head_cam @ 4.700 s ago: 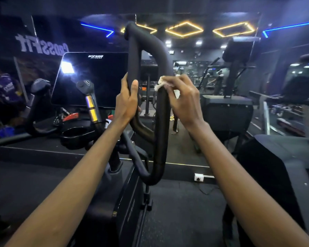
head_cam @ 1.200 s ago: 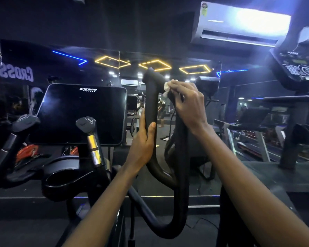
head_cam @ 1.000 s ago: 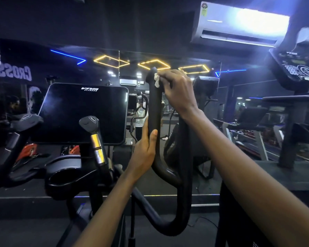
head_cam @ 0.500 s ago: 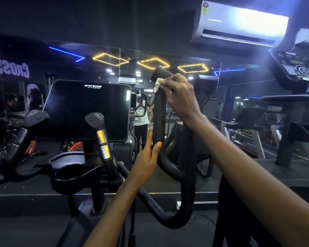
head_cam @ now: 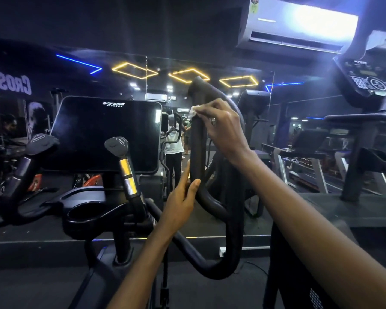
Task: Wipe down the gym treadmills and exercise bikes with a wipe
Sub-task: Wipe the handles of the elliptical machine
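Note:
A black looped handlebar (head_cam: 197,150) of an exercise machine stands upright in front of me. My right hand (head_cam: 221,128) pinches a small white wipe (head_cam: 192,111) against the upper part of the bar's left tube, a little below its top end. My left hand (head_cam: 182,197) holds the same tube lower down, at its bend, thumb on the near side. Most of the wipe is hidden under my fingers.
The machine's dark screen (head_cam: 105,134) and two short grips with metal bands (head_cam: 126,170) stand to the left, above a cup holder (head_cam: 85,214). A wall mirror behind shows a person. Another machine's console (head_cam: 368,79) and treadmills (head_cam: 310,166) are on the right.
My right hand with the wipe has slid down the left tube from the top end. My left hand has slipped lower, to the bend. The view shifted slightly.

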The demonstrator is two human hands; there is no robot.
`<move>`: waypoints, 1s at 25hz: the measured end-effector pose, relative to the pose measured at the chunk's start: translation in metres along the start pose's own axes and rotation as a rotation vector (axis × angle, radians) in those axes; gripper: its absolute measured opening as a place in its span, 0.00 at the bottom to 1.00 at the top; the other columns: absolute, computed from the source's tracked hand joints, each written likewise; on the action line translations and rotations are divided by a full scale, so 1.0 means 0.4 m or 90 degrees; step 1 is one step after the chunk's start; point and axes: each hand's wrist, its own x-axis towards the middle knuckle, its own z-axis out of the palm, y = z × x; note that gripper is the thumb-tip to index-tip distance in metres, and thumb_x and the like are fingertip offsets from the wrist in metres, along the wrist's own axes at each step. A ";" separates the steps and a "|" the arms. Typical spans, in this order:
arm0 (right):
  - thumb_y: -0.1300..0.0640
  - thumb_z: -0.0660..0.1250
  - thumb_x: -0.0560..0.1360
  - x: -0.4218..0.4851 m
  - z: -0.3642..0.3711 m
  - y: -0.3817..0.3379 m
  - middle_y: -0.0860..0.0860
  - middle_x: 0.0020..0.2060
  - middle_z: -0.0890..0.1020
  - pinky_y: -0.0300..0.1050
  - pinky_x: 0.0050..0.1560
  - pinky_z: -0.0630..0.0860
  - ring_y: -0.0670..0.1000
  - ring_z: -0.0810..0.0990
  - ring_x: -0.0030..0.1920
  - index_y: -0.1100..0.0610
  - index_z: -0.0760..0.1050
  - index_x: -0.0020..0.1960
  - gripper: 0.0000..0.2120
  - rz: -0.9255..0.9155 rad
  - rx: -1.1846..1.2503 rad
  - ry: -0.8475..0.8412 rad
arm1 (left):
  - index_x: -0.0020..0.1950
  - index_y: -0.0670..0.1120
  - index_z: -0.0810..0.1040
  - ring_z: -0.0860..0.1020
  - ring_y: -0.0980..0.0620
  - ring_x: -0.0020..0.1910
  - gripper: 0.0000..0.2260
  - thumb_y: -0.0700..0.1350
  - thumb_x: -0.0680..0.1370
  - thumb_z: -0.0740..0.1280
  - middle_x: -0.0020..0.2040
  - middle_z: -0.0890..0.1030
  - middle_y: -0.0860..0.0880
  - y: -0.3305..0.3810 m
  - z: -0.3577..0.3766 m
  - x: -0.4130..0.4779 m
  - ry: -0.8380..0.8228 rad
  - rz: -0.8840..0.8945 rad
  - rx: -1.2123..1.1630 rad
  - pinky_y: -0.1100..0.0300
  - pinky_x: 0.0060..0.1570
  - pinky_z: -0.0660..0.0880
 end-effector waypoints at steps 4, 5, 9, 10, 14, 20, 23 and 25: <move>0.62 0.71 0.76 -0.081 -0.032 -0.020 0.51 0.49 0.81 0.33 0.55 0.77 0.39 0.79 0.48 0.60 0.82 0.57 0.10 0.028 0.084 -0.051 | 0.76 0.68 0.56 0.78 0.55 0.62 0.28 0.66 0.77 0.59 0.61 0.82 0.54 -0.015 -0.003 -0.016 -0.004 -0.016 -0.045 0.43 0.64 0.74; 0.62 0.71 0.76 -0.085 -0.034 -0.021 0.51 0.48 0.81 0.35 0.53 0.78 0.41 0.78 0.48 0.60 0.82 0.57 0.10 0.031 0.081 -0.059 | 0.76 0.66 0.57 0.79 0.55 0.60 0.28 0.64 0.77 0.60 0.59 0.82 0.55 -0.017 -0.005 -0.016 -0.003 -0.017 -0.054 0.43 0.64 0.74; 0.61 0.71 0.76 -0.058 -0.014 -0.025 0.50 0.46 0.81 0.41 0.51 0.78 0.46 0.78 0.49 0.57 0.83 0.54 0.08 0.064 0.072 -0.002 | 0.76 0.64 0.60 0.82 0.54 0.55 0.27 0.60 0.78 0.64 0.54 0.84 0.54 -0.016 -0.011 -0.018 0.001 -0.021 -0.070 0.42 0.61 0.75; 0.61 0.71 0.76 -0.063 -0.011 -0.033 0.50 0.46 0.80 0.42 0.52 0.79 0.46 0.79 0.49 0.58 0.83 0.55 0.08 0.079 0.093 0.005 | 0.75 0.64 0.60 0.82 0.54 0.54 0.26 0.58 0.78 0.64 0.53 0.85 0.53 -0.015 -0.012 -0.020 0.002 -0.023 -0.078 0.43 0.60 0.76; 0.60 0.71 0.76 -0.151 -0.026 -0.039 0.51 0.45 0.80 0.39 0.50 0.79 0.45 0.80 0.44 0.59 0.83 0.57 0.10 0.052 0.083 -0.051 | 0.76 0.57 0.61 0.83 0.56 0.49 0.25 0.49 0.80 0.65 0.50 0.85 0.53 -0.010 -0.020 -0.021 -0.007 -0.029 -0.093 0.51 0.54 0.79; 0.62 0.71 0.76 -0.069 -0.019 -0.029 0.52 0.46 0.78 0.34 0.49 0.77 0.43 0.76 0.43 0.60 0.83 0.54 0.08 0.062 0.045 -0.027 | 0.77 0.50 0.63 0.83 0.60 0.45 0.25 0.42 0.81 0.65 0.48 0.85 0.56 0.014 -0.011 -0.043 0.021 -0.061 -0.138 0.61 0.50 0.79; 0.61 0.70 0.76 -0.108 -0.019 -0.033 0.52 0.46 0.79 0.38 0.48 0.78 0.44 0.78 0.43 0.60 0.83 0.54 0.08 0.057 0.058 -0.039 | 0.75 0.55 0.63 0.84 0.54 0.48 0.25 0.43 0.80 0.67 0.52 0.85 0.52 0.011 -0.021 -0.054 0.016 -0.062 -0.136 0.51 0.57 0.79; 0.61 0.70 0.77 -0.163 -0.031 -0.036 0.51 0.46 0.79 0.39 0.49 0.79 0.44 0.79 0.43 0.60 0.83 0.56 0.09 0.033 0.067 -0.072 | 0.73 0.58 0.66 0.83 0.50 0.52 0.26 0.47 0.77 0.70 0.52 0.85 0.48 0.000 -0.033 -0.057 0.008 -0.058 -0.113 0.45 0.61 0.77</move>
